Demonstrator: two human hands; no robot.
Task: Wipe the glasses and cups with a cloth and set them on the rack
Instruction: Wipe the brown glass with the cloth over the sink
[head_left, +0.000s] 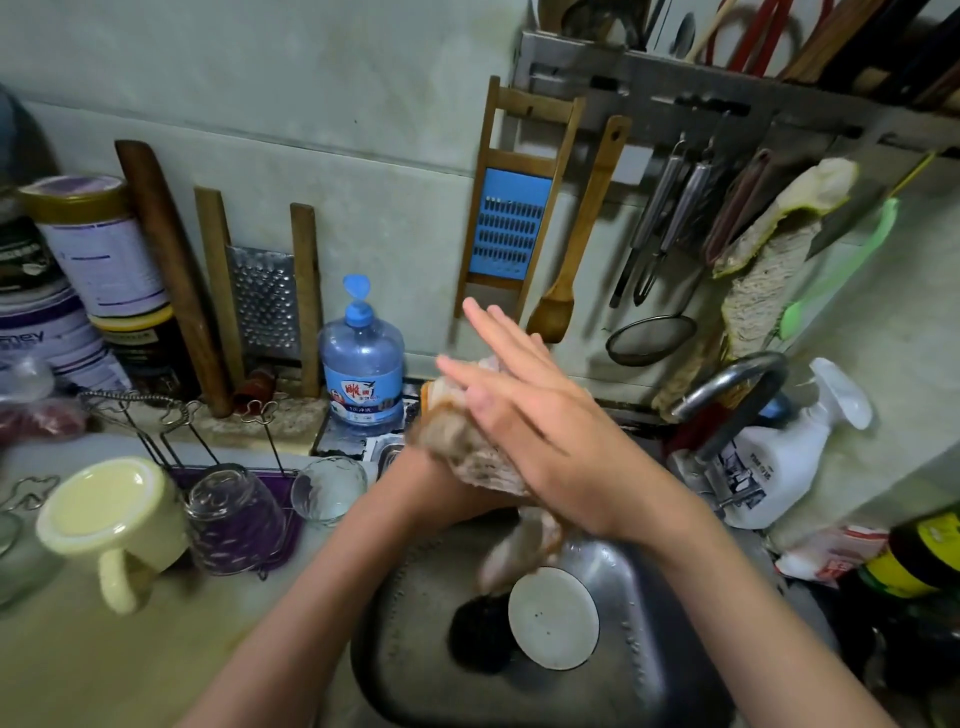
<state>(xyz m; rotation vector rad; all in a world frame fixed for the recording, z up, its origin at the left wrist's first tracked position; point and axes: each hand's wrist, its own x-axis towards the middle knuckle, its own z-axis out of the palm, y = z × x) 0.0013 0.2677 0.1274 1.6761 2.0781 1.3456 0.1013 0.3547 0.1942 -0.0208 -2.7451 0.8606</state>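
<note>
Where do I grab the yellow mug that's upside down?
Take the yellow mug by its handle. The mug sits bottom-up and tilted, and the handle loop sticks out on the near side, toward you. So come from the near side and curl your grip through the loop.

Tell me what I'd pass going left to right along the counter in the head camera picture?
First the yellow mug → upside-down glass → upright glass → cloth → white spray bottle.
</note>
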